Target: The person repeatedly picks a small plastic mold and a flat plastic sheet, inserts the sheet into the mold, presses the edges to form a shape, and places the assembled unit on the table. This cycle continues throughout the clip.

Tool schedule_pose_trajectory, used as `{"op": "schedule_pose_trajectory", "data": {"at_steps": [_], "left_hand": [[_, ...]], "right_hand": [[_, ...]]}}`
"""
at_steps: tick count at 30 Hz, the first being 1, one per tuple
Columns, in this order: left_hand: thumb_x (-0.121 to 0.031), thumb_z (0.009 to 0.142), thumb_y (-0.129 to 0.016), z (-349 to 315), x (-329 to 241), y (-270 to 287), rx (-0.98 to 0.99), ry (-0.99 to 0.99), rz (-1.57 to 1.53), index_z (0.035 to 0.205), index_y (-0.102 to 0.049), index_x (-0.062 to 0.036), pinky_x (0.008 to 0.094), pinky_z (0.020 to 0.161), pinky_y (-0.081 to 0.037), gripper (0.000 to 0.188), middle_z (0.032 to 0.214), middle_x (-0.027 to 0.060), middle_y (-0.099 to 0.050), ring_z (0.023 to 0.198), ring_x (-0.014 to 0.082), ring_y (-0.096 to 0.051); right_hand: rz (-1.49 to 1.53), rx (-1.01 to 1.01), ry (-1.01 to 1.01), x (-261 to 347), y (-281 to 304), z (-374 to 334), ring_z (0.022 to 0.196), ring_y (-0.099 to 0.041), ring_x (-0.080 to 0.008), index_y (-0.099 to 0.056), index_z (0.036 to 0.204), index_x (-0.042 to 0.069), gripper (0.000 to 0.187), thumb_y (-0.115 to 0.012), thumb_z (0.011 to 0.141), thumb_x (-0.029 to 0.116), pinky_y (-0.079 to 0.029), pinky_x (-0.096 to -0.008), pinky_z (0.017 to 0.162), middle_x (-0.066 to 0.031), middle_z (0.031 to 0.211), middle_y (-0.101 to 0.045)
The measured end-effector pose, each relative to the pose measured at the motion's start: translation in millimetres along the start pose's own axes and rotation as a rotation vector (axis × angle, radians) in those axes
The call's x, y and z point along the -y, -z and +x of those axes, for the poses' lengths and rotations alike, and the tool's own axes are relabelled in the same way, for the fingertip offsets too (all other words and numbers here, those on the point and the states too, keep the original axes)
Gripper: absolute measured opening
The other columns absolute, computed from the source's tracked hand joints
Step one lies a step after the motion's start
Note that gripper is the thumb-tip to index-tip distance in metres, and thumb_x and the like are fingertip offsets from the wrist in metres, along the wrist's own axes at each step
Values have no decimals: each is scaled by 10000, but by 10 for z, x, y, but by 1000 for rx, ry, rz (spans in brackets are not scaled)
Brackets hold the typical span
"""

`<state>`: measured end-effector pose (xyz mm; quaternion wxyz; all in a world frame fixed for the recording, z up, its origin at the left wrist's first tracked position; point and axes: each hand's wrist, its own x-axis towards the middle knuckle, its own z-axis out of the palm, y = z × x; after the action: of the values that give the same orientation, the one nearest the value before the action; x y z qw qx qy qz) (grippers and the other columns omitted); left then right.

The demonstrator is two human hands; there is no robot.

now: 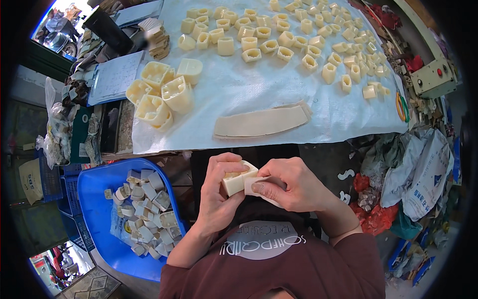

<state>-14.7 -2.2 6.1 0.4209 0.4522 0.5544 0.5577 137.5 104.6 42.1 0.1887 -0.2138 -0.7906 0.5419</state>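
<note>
In front of my chest, my left hand [217, 185] grips a cream-coloured hollow block [233, 184] with rounded edges, fingers over its top and thumb below. My right hand [295, 185] pinches a folded beige strip [250, 186], which looks like sandpaper or cloth, and its thumb presses it against the block's right side. The strip's far part is hidden behind the fingers. Ahead, at the table's near edge, lies a short stack of similar beige strips [261, 122]. A cluster of larger cream hollow blocks [178, 94] stands on the table to its left.
Many small cream hollow pieces [249, 44] spread over the white-sheeted table [199, 142]. A blue tub [94, 219] at lower left holds many pale pieces. Papers [115, 77] and a black cylinder [107, 30] are at far left. Plastic sacks [423, 174] and a control box [433, 77] are at right.
</note>
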Motion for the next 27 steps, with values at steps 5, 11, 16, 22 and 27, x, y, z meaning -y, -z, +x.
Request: {"op": "schedule_pose_trajectory", "data": {"at_steps": [5,11,16,22,27], "left_hand": [[152,611,-557,19,-5,-20,-3,-32,43,1039,-543,-76,309,817,-425,485,1131,115,-426,1020,210,-468],[133,603,-573,32,-2,-45,-30,-98,191,1037,-539,-77,325,794,-427,483,1109,130,-437,993,239,-473],[111,598,-588,16,-32,-67,-35,-133,258,1048,-529,-78,342,787,-434,492,1100,143,-436,988,258,-471],[-21,676,-694,22,-149,-104,-70,-159,85,1023,-538,-63,336,803,-441,383,1128,162,-425,997,256,-472],[-78,711,-724,-13,-55,-94,-119,-70,92,971,-589,-55,325,825,-446,294,1182,172,-437,1057,254,-484]], "right_hand": [[-32,-1,-5,-55,-4,-5,501,-512,-144,-600,805,-5,151,-694,777,110,-389,-270,458,-82,633,-570],[-69,-60,38,-57,-15,7,492,-505,-148,-596,792,-1,136,-693,765,91,-386,-276,449,-76,622,-558],[-132,-115,54,-58,-15,-22,469,-490,-138,-582,763,11,174,-727,728,102,-380,-277,441,-68,613,-546],[-96,-209,55,-96,-3,-41,507,-538,-122,-556,797,24,265,-771,686,132,-414,-239,469,-69,625,-566],[-118,-312,86,-246,4,-106,567,-549,-138,-539,930,40,402,-801,655,170,-441,-258,533,-65,677,-578]]}}
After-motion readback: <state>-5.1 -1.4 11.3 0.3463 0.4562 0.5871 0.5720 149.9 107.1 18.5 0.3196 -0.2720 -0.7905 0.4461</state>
